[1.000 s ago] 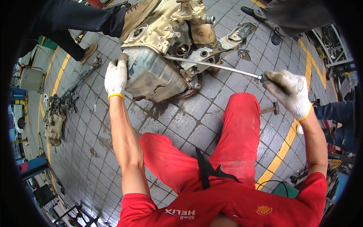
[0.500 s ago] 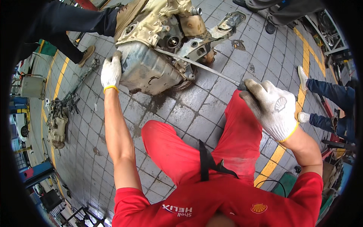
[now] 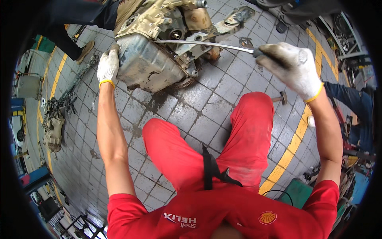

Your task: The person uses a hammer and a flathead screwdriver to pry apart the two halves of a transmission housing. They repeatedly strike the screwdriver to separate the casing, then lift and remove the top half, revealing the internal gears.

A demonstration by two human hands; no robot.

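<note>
A dirty engine (image 3: 151, 18) lies on the tiled floor in front of me, its grey metal oil pan (image 3: 145, 61) turned toward me. My left hand (image 3: 108, 65), in a white knit glove, grips the pan's left edge, fingertips over its upper corner. My right hand (image 3: 287, 65), in a glove blackened at the fingers, is closed round the dark handle of a long pry bar (image 3: 223, 46). The bar's thin shaft runs left to the seam between pan and block, where its tip meets the metal. A cream-coloured filter-like part and a bracket (image 3: 234, 22) stick out on the engine's right.
A person's boot (image 3: 127, 12) presses against the engine's far left. A hammer (image 3: 281, 98) lies on the floor beyond my right knee. Another greasy assembly (image 3: 53, 127) lies at left. Other people stand at far right and far left; a green box (image 3: 296, 193) sits at lower right.
My right hand has risen up and away with the handle, so the bar lies flatter and bows slightly. The hammer has come into view. My left hand stays on the pan.
</note>
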